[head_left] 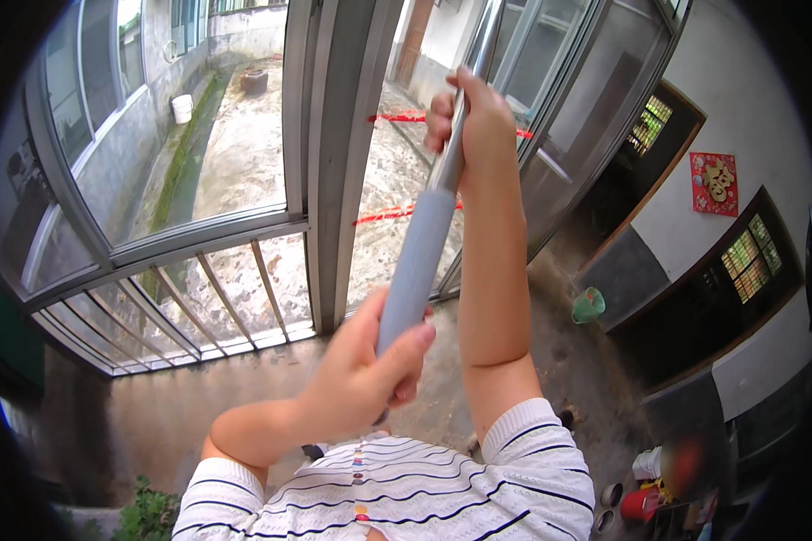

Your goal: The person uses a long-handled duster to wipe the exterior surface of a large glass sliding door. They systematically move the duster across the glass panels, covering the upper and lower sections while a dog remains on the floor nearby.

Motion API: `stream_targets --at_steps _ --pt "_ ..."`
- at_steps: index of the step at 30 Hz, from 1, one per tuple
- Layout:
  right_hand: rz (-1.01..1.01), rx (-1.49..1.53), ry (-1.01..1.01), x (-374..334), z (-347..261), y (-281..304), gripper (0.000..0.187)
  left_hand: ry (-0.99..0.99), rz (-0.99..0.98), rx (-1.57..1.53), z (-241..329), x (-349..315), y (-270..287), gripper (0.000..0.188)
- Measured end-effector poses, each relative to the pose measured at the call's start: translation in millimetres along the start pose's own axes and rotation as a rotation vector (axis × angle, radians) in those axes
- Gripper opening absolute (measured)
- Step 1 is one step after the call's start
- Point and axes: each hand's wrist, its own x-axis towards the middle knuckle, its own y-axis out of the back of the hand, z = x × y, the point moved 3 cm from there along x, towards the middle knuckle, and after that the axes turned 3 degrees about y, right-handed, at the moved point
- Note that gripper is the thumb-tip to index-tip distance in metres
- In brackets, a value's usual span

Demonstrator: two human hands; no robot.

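A long pole with a shiny metal shaft (448,165) and a grey sleeve-like handle (417,261) slants up and away in front of me. My left hand (367,365) is closed around the lower part of the grey handle, thumb across its front. Higher up, my right hand (480,126) grips the bare metal shaft, its arm stretched out. The pole's upper end runs out of the top of the picture, so whatever it carries is hidden.
Metal-framed glass panels (302,135) with lower bars (212,293) stand close ahead. Red strips (388,214) cross the gap beyond the pole. A white bucket (182,109) is in the yard outside. To the right are a green bin (588,306), dark doors and a red basin (640,504).
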Motion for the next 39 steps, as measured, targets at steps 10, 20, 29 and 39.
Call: stream_targets --at_steps 10,20,29,39 --pt "0.025 -0.176 0.214 181.5 -87.0 59.0 0.021 -0.327 0.001 0.216 66.9 162.7 -40.2 0.025" --pt "-0.039 -0.290 0.066 -27.6 137.1 66.3 0.022 0.107 0.448 0.289 -177.2 56.9 76.2 0.024" --pt "0.047 -0.117 -0.026 -97.4 217.3 54.8 0.019 -0.198 0.649 0.612 -237.9 18.7 144.7 0.027" --pt "-0.096 -0.214 0.082 -116.8 172.6 -21.3 0.020 -0.168 0.574 0.401 -223.0 -1.1 149.1 0.028"
